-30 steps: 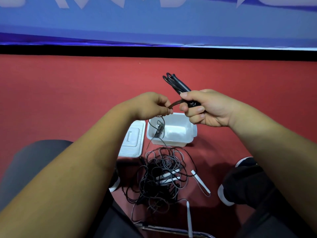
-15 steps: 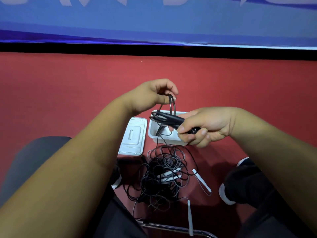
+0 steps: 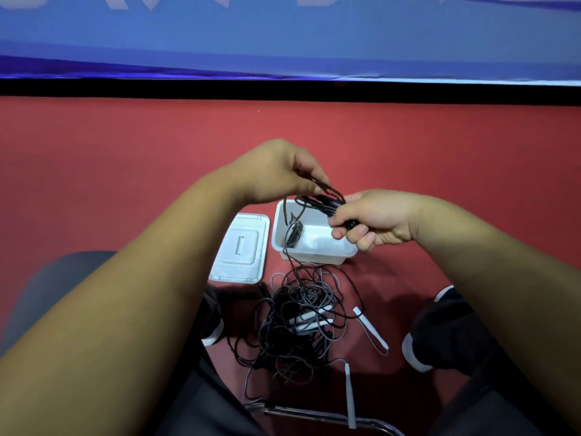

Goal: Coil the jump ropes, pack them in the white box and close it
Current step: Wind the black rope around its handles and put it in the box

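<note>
The right hand (image 3: 374, 219) is clenched around a pair of black jump rope handles (image 3: 319, 203), which stick out leftward from the fist, directly above the far rim of the white box (image 3: 314, 255). The left hand (image 3: 276, 173) is just beside it, up and to the left, its fingertips pinching a loop of the black cord (image 3: 327, 187) that arches over the handles. From the two hands the cord hangs down across the open box and runs into a tangle of ropes (image 3: 295, 328) on the red floor (image 3: 125, 184), just in front of the box on the person's side.

Inside the box, against its left wall, lies a small dark bundle (image 3: 294, 235); what it is cannot be told. The white lid (image 3: 240, 248) lies flat just left of the box. White handles (image 3: 371, 331) poke out of the tangle. A dark shoe (image 3: 440, 332) stands at the right of the pile.
</note>
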{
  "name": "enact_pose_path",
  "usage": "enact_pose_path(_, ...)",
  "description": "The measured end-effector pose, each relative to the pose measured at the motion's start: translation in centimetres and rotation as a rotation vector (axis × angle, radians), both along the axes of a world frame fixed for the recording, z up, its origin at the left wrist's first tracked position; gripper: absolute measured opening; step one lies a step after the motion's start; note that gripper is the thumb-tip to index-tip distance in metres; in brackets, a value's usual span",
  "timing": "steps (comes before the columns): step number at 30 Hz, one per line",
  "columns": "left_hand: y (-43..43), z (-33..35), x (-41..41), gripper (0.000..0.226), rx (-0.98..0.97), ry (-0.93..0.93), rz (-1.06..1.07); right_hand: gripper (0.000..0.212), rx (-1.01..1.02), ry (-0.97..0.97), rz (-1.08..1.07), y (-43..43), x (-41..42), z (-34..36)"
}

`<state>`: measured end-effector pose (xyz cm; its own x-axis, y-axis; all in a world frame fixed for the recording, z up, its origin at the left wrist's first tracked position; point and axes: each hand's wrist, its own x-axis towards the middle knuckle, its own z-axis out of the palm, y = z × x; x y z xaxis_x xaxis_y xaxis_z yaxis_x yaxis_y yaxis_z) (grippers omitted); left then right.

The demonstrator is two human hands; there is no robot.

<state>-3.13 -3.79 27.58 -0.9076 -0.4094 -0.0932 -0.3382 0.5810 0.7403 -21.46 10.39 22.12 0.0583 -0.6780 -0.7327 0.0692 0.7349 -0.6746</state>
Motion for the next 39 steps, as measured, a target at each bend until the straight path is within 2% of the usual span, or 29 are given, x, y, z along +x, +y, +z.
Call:
enact_pose_path(2, -0.1, -0.1, 0.1, 0.024, -0.030, -0.079, -0.003, 0.019, -0.025, 0.061, -0.074, -0.5, -0.4, -0.7)
enact_pose_path(5, 0.1, -0.6, 0.2, 0.029, 0.055, -0.188, -0.008, 0.026, -0.058, 0.106, -0.187, -0.9, -0.8, -1.3)
enact_pose_path(7, 0.1, -1.0, 0.0, 0.023, 0.054, -0.229, 0.015, 0.023, -0.097, 0.049, -0.223, -1.1, -0.5, -1.1)
enact_pose_path(9, 0.0, -1.6, -0.1, 0.013, -0.048, -0.272, 0.074, 0.017, -0.141, -0.048, -0.258, -1.1, -0.1, -0.7)
enact_pose_path(11, 0.2, -2.4, -0.2, 0.005, -0.025, -0.288, 0.149, 0.013, -0.188, -0.138, -0.286, -1.1, 0.3, -0.2)
enact_pose_path(14, 0.6, -3.0, -0.3, 0.009, 0.136, -0.242, 0.192, 0.026, -0.250, -0.235, -0.323, -1.0, 0.7, 0.7)
enact_pose_path(17, 0.4, -2.7, -0.5, 0.022, 0.246, -0.116, 0.192, 0.040, -0.267, -0.290, -0.418, -1.0, 0.8, 1.4)
enact_pose_path(19, 0.0, -2.5, -0.6, 0.025, 0.250, -0.036, 0.179, 0.056, -0.264, -0.281, -0.467, -1.1, 0.8, 1.8)
enact_pose_path(21, -0.1, -2.3, -0.6, 0.026, 0.207, -0.005, 0.134, 0.061, -0.261, -0.257, -0.493, -1.2, 0.7, 2.0)
enact_pose_path(26, 0.7, -2.2, -0.6, 0.020, 0.307, 0.015, 0.074, 0.041, -0.245, -0.276, -0.527, -1.3, 0.8, 2.3)
enact_pose_path(28, 0.9, -2.0, -0.7, 0.033, 0.370, 0.044, 0.100, 0.035, -0.250, -0.289, -0.518, -1.4, 0.6, 2.5)
enact_pose_path(31, 1.2, -1.7, -0.8, 0.053, 0.475, 0.088, 0.166, 0.037, -0.254, -0.287, -0.495, -1.3, 0.5, 2.7)
enact_pose_path(34, 1.3, -1.5, -1.0, 0.051, 0.563, 0.140, 0.205, 0.023, -0.257, -0.297, -0.454, -1.1, 0.6, 3.0)
enact_pose_path(39, 1.2, -1.5, -1.6, 0.079, 0.534, 0.137, 0.394, 0.012, -0.279, -0.250, -0.308, -0.8, 1.1, 3.3)
